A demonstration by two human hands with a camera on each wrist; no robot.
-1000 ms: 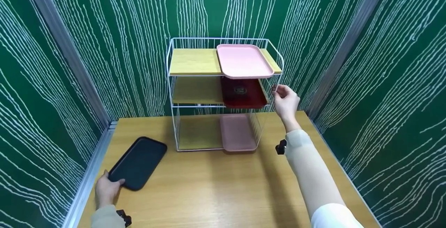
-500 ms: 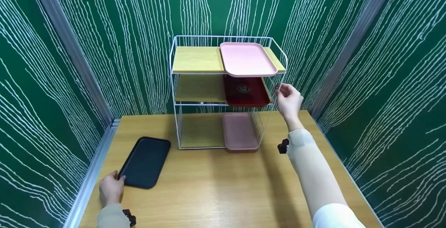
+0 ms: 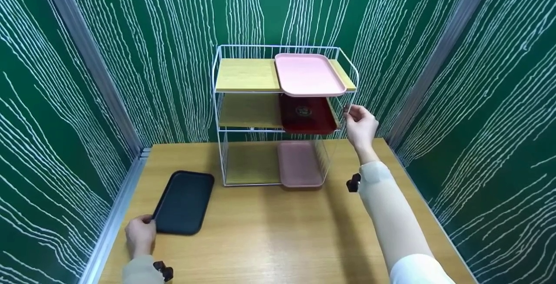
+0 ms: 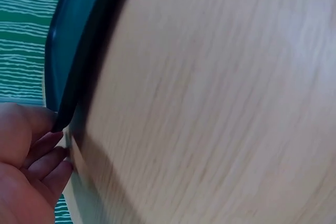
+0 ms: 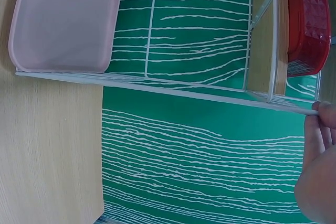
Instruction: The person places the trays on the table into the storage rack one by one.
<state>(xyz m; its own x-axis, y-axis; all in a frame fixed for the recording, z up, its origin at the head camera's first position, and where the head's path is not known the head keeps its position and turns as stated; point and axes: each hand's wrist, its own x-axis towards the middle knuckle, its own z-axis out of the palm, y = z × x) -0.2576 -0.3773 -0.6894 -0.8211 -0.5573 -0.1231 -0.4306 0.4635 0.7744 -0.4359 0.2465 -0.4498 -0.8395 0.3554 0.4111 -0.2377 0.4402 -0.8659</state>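
Observation:
My left hand [image 3: 141, 233] is at the near left corner of a black tray [image 3: 184, 202], which lies on the table's left side. In the left wrist view, the thumb and fingers of that hand pinch the rim of the black tray [image 4: 79, 51]. Over on the right, my right hand [image 3: 361, 127] pinches the front right wire post of a white three-tier rack [image 3: 220, 158]; the right wrist view shows its fingertips on the thin rack post [image 5: 210, 96]. A pink tray [image 3: 308, 74] lies on the top shelf, and a dark red tray [image 3: 307, 117] on the middle one.
Another pink tray [image 3: 299, 164] lies at the rack's bottom right. Wooden shelf boards [image 3: 247, 74] show left of the trays. The wooden table [image 3: 260, 236] is enclosed by green walls [image 3: 491, 114] with white wavy lines and grey metal corner posts.
The black tray has shifted right and turned straighter towards the rack, with my left hand following at its corner. My right hand stays on the rack post. The head view has shifted slightly.

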